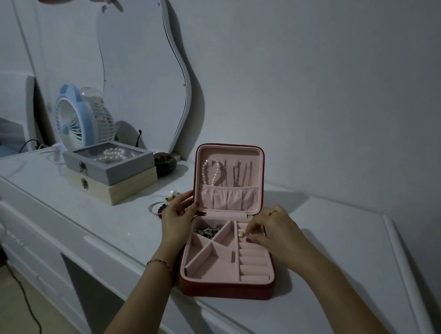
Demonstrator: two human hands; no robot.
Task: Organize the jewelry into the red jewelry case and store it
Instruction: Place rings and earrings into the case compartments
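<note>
Sitting open near the front edge of the white worktop, the red jewelry case shows its pink lining. My left hand holds the lid's left edge, fingers curled round it. My right hand pinches a small gold piece over the ring rolls; I cannot make out what it is. A pearl strand and chains hang in the lid, dim. Beaded bracelets lie behind the left hand, partly hidden.
</note>
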